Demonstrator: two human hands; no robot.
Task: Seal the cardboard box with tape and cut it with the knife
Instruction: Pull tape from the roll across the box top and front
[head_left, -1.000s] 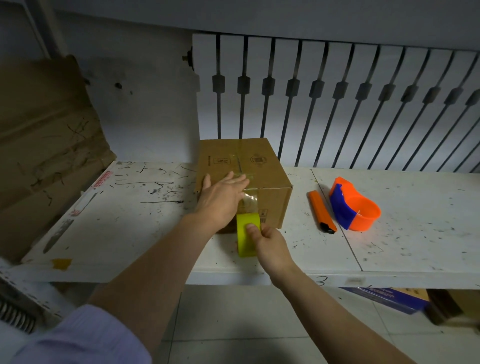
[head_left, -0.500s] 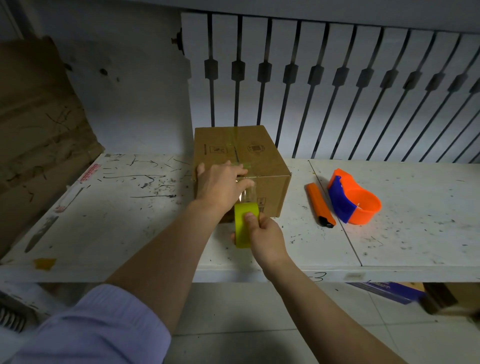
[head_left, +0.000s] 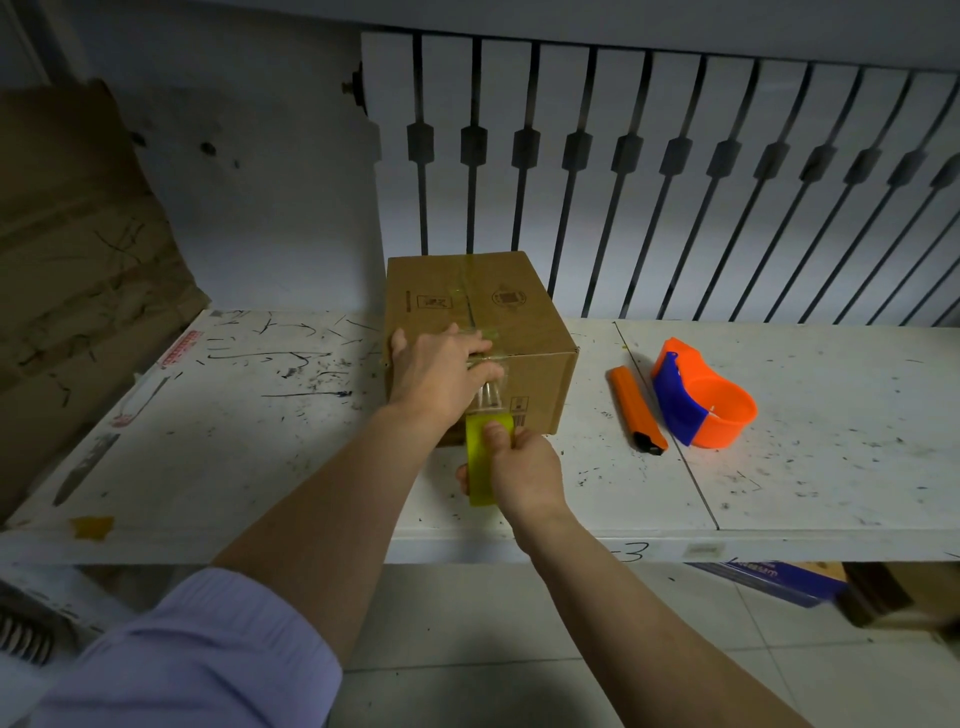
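A small brown cardboard box (head_left: 524, 332) stands on the white worktable (head_left: 218, 436), with clear tape along its top seam. My left hand (head_left: 441, 371) lies flat over the box's near top edge, pressing the tape strip down the front face. My right hand (head_left: 524, 470) grips a yellow tape roll (head_left: 480, 457) just below and in front of the box, a short stretch of tape running from it up to the box. An orange utility knife (head_left: 636, 408) lies on the table to the right of the box, untouched.
An orange and blue tape dispenser (head_left: 698, 400) sits right of the knife. A large flattened cardboard sheet (head_left: 67, 270) leans at the far left. A slatted white panel (head_left: 675, 171) rises behind the table. The tiled floor shows below the table's front edge.
The right hand has kept the roll low in front of the box while the left hand slid slightly down over the edge. The view has shifted a little.
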